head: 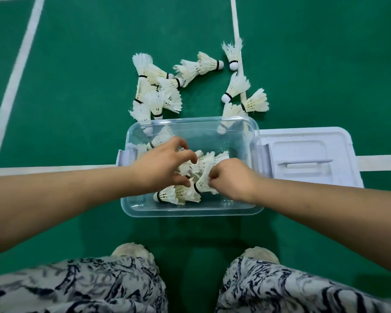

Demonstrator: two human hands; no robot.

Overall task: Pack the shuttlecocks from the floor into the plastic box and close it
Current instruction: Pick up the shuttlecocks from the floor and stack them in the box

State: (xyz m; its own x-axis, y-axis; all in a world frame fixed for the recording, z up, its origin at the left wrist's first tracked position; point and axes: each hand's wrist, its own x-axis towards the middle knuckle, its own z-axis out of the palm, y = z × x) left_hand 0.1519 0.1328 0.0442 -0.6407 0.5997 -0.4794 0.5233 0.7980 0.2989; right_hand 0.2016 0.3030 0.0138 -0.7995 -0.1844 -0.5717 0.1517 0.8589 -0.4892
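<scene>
A clear plastic box (pixel 191 211) sits on the green floor in front of me, with several white feather shuttlecocks (pixel 183 194) lying inside it. My left hand (pixel 165 164) hovers over the pile in the box, fingers spread and curled, holding nothing I can see. My right hand (pixel 231 179) is inside the box, fingers pinched on a shuttlecock (pixel 203 181) near its black-banded cork. Beyond the box, more shuttlecocks lie on the floor in a left cluster (pixel 156 86) and a right group (pixel 237 86). The box's lid (pixel 307 154) lies flat to the right.
White court lines (pixel 16 71) cross the green floor. My knees in patterned trousers (pixel 99 285) and my two shoe tips (pixel 131 249) are at the bottom, close behind the box.
</scene>
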